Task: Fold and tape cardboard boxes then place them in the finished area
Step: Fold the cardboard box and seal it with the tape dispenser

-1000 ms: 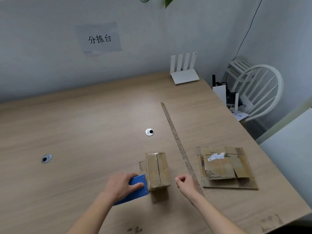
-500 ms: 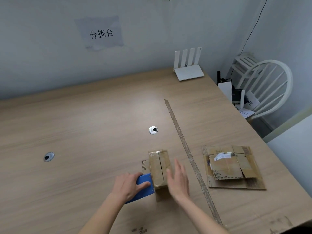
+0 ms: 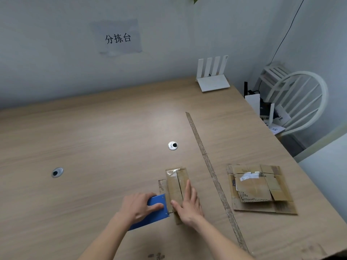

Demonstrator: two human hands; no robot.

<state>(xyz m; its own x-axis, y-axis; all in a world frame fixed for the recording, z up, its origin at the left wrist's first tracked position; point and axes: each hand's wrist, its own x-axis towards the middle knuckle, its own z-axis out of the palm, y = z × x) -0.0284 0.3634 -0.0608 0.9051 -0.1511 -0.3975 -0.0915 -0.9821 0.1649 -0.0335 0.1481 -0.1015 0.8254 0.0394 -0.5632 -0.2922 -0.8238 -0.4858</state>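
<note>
Under the right hand (image 3: 188,205) sits the small cardboard box (image 3: 177,184), its top flaps meeting at a dark seam. The fingers lie straight and flat on it, pressing, clasping nothing. Just left of it, the left hand (image 3: 139,206) has its grip closed round a blue tape dispenser (image 3: 156,208) touching the box's side. Likely risk: the light, worn box skids on the smooth wood-grain counter (image 3: 93,147) — or the flaps spring apart. Right of the hands, past a strip of tape (image 3: 210,166), lie flattened corrugated boxes (image 3: 261,188), frayed and ragged.
</note>
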